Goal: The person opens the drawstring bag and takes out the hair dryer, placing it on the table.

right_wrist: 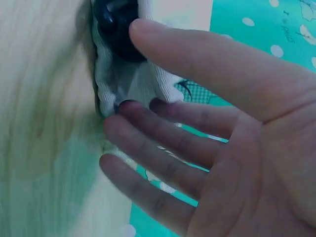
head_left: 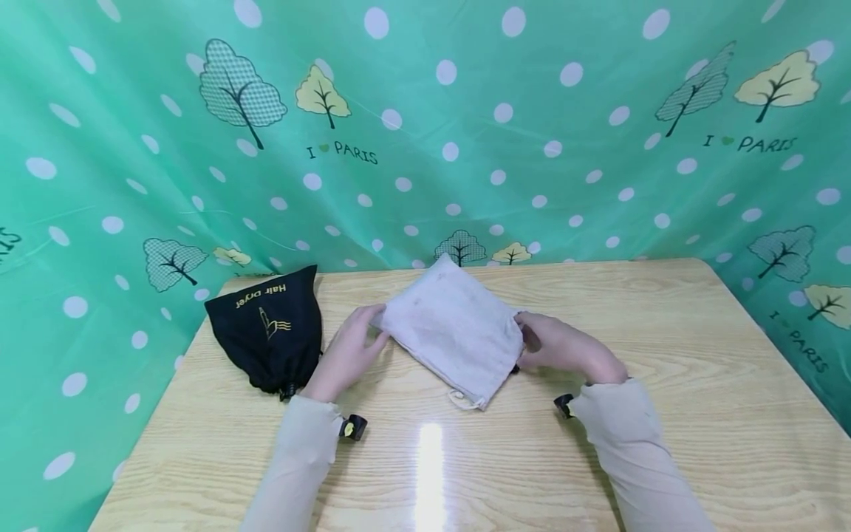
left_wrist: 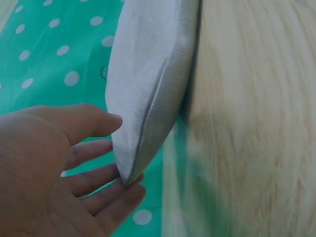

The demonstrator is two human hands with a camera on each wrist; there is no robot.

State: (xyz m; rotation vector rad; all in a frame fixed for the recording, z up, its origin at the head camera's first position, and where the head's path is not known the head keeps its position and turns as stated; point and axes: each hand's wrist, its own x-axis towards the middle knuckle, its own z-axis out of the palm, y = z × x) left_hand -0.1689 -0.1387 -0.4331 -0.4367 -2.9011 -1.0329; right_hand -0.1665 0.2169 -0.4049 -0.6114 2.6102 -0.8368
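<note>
A light grey cloth drawstring bag (head_left: 452, 318) lies on the wooden table between the two hands, its pale cord loop at the near corner. My left hand (head_left: 352, 347) is at the bag's left corner. In the left wrist view, the thumb tip overlaps the cloth edge (left_wrist: 143, 98) and the loosely extended fingers reach behind the corner. On the other side, my right hand (head_left: 561, 345) is at the bag's open mouth, thumb up and fingers spread below. A glossy black object (right_wrist: 118, 29) shows inside that mouth beside the thumb tip, mostly hidden by the cloth.
A black drawstring bag (head_left: 275, 332) printed "Hair Dryer" lies at the left of the table (head_left: 665, 325), close to the left forearm. Behind the table hangs a green dotted curtain (head_left: 425, 148). Small black wrist devices (head_left: 354, 427) sit at both cuffs.
</note>
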